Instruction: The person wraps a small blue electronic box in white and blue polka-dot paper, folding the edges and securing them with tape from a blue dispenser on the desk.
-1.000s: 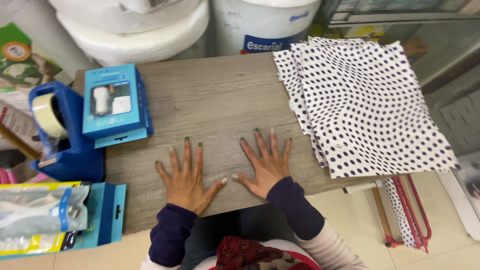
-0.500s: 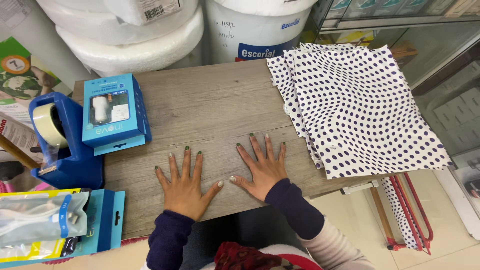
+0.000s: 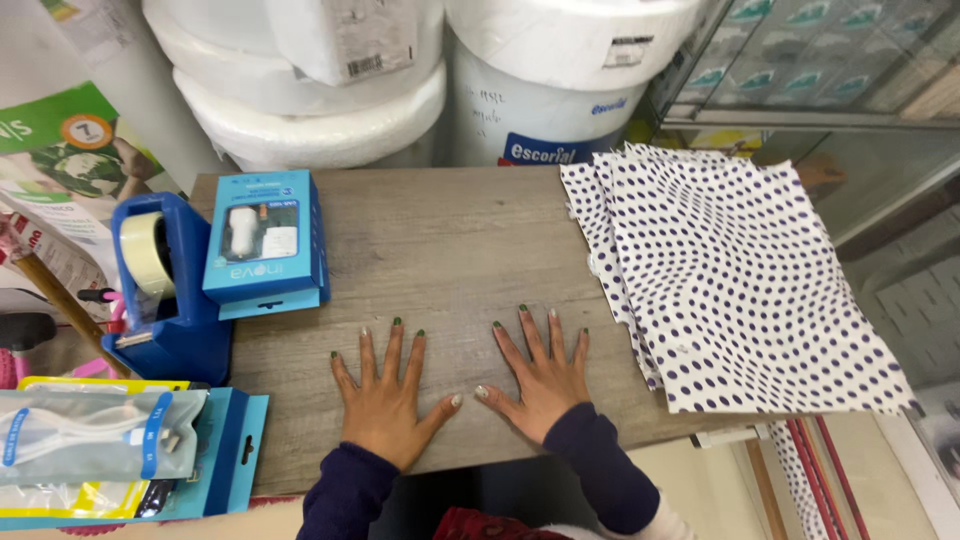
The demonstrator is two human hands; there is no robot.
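- Near the front edge of the grey wooden worktop (image 3: 450, 240), both hands lie palm down with fingers spread, so neither grip has hold of anything.
- Left hand (image 3: 388, 400) rests flat on bare wood, well apart from the blue boxes (image 3: 265, 245) stacked at the left edge; the small boxes sit squared up, the top one face up so its printed front can be read.
- Right hand (image 3: 535, 375) lies just beside the stack of white sheets with dark dots (image 3: 730, 280), its little finger near the stack's left border but not touching.
- Those sheets overhang the right edge, too wide for the space left to them.
- Beside the boxes, at the left edge, a blue tape dispenser (image 3: 165, 290) stands upright, roll exposed for pulling.
- Past the front-left corner, flat blister packs (image 3: 100, 445) lie overlapped.
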